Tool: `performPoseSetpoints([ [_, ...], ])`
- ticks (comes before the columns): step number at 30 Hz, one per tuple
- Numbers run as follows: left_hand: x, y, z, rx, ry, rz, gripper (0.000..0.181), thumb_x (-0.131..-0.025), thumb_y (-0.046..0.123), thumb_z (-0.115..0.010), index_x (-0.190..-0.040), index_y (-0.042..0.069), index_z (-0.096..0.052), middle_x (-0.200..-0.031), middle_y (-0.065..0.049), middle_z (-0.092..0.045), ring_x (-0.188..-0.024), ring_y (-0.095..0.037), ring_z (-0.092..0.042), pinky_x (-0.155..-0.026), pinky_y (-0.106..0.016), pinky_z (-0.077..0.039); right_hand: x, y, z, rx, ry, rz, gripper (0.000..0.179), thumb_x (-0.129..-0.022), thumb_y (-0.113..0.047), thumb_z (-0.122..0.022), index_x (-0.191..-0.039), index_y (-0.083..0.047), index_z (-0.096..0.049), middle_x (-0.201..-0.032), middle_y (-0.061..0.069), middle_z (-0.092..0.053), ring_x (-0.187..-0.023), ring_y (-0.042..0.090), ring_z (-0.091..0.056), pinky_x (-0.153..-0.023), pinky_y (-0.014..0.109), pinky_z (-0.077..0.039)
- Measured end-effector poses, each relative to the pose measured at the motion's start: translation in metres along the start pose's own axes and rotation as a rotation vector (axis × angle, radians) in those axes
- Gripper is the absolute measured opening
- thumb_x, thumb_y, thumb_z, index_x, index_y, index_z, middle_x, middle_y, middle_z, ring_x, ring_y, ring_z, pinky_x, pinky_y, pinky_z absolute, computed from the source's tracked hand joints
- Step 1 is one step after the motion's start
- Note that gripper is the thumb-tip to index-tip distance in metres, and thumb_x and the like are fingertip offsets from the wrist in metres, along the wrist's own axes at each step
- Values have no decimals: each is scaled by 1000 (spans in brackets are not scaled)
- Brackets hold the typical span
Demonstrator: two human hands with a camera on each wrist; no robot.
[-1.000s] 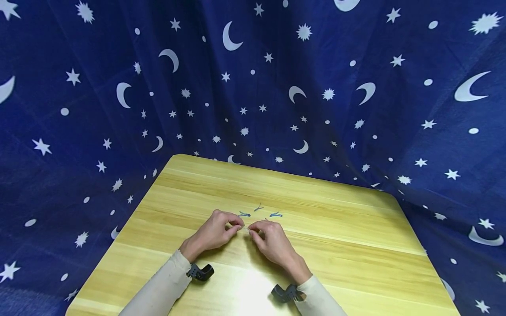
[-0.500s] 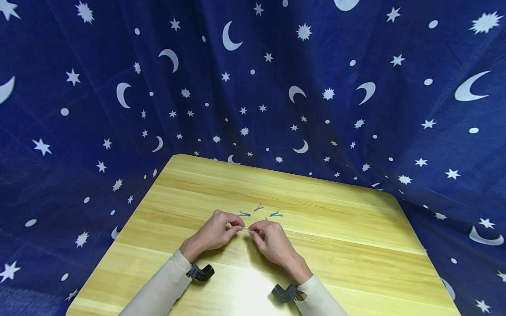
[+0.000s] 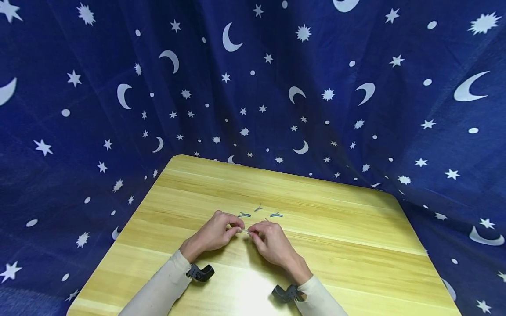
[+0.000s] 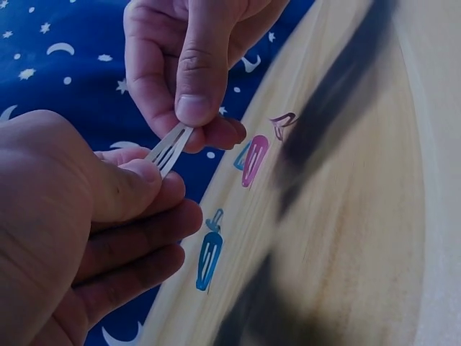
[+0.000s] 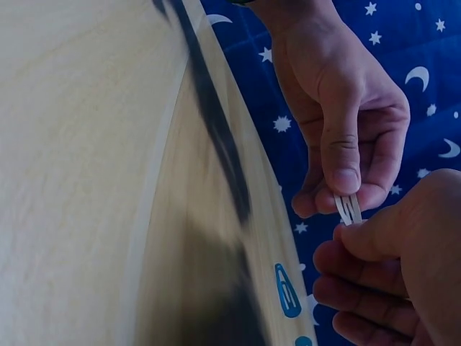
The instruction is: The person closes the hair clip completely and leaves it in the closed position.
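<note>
A pale, whitish snap hair clip (image 4: 170, 150) stretches between the two hands above the table. My left hand (image 3: 216, 230) pinches one end between thumb and forefinger. The opposite end is pinched by my right hand (image 3: 273, 241). Part of the clip is hidden under the fingertips. In the left wrist view, a blue hair clip (image 4: 209, 263) lies on the table beside a smaller blue piece (image 4: 215, 218). A pink hair clip (image 4: 255, 160) lies farther along, partly over another blue clip (image 4: 241, 157). Near it sits a small dark pink clip (image 4: 282, 124).
The wooden table (image 3: 336, 228) has rounded far corners. A dark blue curtain (image 3: 253, 87) with white moons and stars hangs behind and around it. Black camera mounts (image 3: 200, 272) are strapped at both wrists, and light sleeves cover the forearms.
Both hands keep nearly the same place and grip. The pale hair clip between them sits very slightly lower than before. The clips on the table have not moved.
</note>
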State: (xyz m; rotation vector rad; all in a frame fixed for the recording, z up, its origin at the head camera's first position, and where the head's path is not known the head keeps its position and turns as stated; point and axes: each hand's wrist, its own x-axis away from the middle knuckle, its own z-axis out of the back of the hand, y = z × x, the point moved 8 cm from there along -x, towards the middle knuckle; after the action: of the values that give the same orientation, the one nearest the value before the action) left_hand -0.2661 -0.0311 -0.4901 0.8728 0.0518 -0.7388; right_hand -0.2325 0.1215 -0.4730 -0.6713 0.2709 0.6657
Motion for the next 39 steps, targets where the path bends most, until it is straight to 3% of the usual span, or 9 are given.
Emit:
performPoseSetpoints([
  [7, 0, 0, 1, 18, -22, 16, 10, -101, 9, -78, -100, 18, -83, -96, 6, -83, -90, -3, -75, -84, -26, -63, 0, -1, 0, -20, -2, 9, 10, -95, -1, -77, -100, -8, -83, -99, 1, -84, -92, 11, -76, -102, 46, -63],
  [14, -1, 4, 5, 30, 10, 0, 10, -101, 9, -79, -98, 18, -83, -93, 2, -84, -88, -4, -75, -84, -28, -64, 0, 1, 2, -32, 21, 5, 9, -95, 0, -77, -98, -6, -82, -97, 0, -83, -91, 13, -77, -82, 35, -66],
  [23, 1, 4, 6, 35, 24, 1, 9, -101, 9, -79, -99, 17, -83, -93, 4, -83, -87, -3, -75, -83, -29, -64, -1, 2, 1, -33, 4, -21, 8, -97, -3, -77, -99, -9, -83, -99, 0, -83, -93, 11, -76, -88, 36, -66],
  [32, 3, 1, 5, 51, 29, 37, 9, -100, 10, -80, -101, 18, -84, -94, 6, -83, -89, -3, -75, -86, -30, -64, 0, 3, 1, -34, 15, -33, 10, -97, -4, -76, -100, -11, -83, -99, -2, -83, -92, 10, -75, -84, 36, -66],
  [39, 3, 3, 8, 51, 75, 3, 10, -98, 7, -81, -104, 14, -84, -98, 4, -84, -93, -7, -78, -89, -33, -66, 0, 5, 4, -65, 38, -61, 9, -98, -5, -75, -100, -10, -82, -98, 0, -83, -94, 11, -77, -83, 38, -66],
])
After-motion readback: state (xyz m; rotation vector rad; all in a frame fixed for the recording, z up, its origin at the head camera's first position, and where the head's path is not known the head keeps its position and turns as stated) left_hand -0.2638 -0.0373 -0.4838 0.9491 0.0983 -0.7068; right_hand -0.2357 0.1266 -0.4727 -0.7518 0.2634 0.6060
